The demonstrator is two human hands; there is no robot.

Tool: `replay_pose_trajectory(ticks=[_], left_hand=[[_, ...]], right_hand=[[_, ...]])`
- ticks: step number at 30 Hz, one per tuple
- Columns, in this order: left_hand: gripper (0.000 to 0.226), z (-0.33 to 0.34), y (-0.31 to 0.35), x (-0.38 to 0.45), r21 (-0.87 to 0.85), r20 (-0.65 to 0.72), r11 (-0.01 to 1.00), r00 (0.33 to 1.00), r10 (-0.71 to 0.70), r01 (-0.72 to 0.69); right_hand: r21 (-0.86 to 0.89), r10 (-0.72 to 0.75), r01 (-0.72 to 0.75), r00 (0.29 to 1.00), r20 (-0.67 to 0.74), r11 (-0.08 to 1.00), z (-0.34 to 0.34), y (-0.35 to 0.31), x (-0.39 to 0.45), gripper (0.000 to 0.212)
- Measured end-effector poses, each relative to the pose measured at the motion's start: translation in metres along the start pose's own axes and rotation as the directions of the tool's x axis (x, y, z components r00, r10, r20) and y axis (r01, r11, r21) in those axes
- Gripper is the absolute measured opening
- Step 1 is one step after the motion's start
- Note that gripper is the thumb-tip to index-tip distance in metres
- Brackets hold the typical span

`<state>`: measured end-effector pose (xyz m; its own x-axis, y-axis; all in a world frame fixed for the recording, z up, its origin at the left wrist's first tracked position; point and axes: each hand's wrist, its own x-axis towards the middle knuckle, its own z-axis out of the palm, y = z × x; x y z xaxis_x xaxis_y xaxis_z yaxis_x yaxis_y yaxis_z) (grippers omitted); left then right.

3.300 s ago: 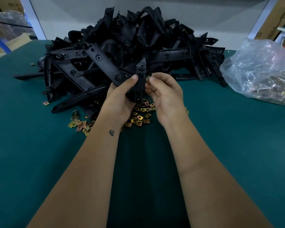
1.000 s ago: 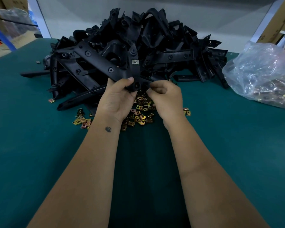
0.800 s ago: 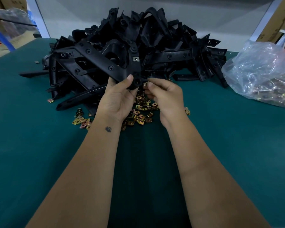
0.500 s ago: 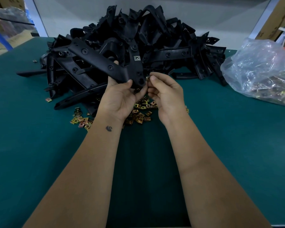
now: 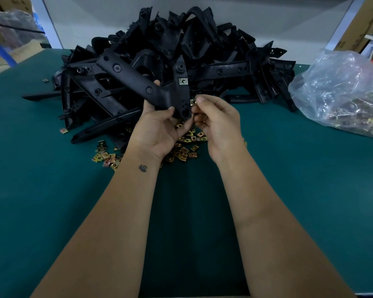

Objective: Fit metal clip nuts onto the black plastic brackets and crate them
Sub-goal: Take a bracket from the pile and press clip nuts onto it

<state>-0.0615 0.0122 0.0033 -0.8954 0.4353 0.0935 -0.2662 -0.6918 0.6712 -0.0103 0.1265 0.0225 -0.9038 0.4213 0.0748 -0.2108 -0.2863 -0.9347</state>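
Raised since half a second ago, the black plastic L-shaped bracket sits clear of the heap in your left hand, fingers curled round its bend, one silver clip nut already seated on its upright arm, while your right hand pinches a small brass-coloured clip nut at the bracket's right edge. Push it on crooked and it could spring out of that fingertip pinch into the loose clip nuts scattered below. You work over a dark green table, piled black brackets behind, a clear plastic bag of clips to your right, cardboard boxes at the walls; no crate is visible.
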Motion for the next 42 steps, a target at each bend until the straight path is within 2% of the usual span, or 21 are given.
replay_pose_trajectory(ticks=[11, 19, 25, 29, 32, 42], left_hand=[[0.058, -0.001, -0.001, 0.003, -0.014, -0.024, 1.0, 1.0, -0.007, 0.006], [0.035, 0.002, 0.0, 0.001, 0.08, -0.055, 0.997, 0.998, -0.014, 0.019], [0.024, 0.009, -0.001, 0.0, 0.063, -0.069, 0.997, 0.997, -0.036, 0.04], [0.023, 0.009, -0.001, -0.003, 0.103, -0.037, 0.994, 0.999, -0.035, 0.039], [0.033, 0.009, 0.001, -0.005, 0.152, -0.055, 0.986, 0.997, -0.06, 0.067], [0.033, 0.009, 0.002, -0.006, 0.132, -0.053, 0.988, 0.996, -0.077, 0.083]], right_hand=[[-0.054, -0.008, 0.009, 1.0, 0.006, 0.999, 0.001, 0.0, 0.001, 0.015], [-0.1, -0.019, 0.022, 0.999, 0.032, 0.995, 0.0, 0.003, 0.002, 0.016], [-0.016, -0.014, 0.014, 1.0, 0.018, 1.0, -0.001, 0.0, 0.003, 0.016], [0.008, -0.018, 0.018, 0.999, 0.041, 1.0, -0.002, 0.0, 0.003, 0.018], [-0.035, -0.021, 0.023, 0.999, 0.047, 0.999, -0.003, 0.0, 0.002, 0.018], [-0.04, -0.008, 0.011, 0.997, 0.075, 0.999, -0.006, 0.002, 0.003, 0.02]])
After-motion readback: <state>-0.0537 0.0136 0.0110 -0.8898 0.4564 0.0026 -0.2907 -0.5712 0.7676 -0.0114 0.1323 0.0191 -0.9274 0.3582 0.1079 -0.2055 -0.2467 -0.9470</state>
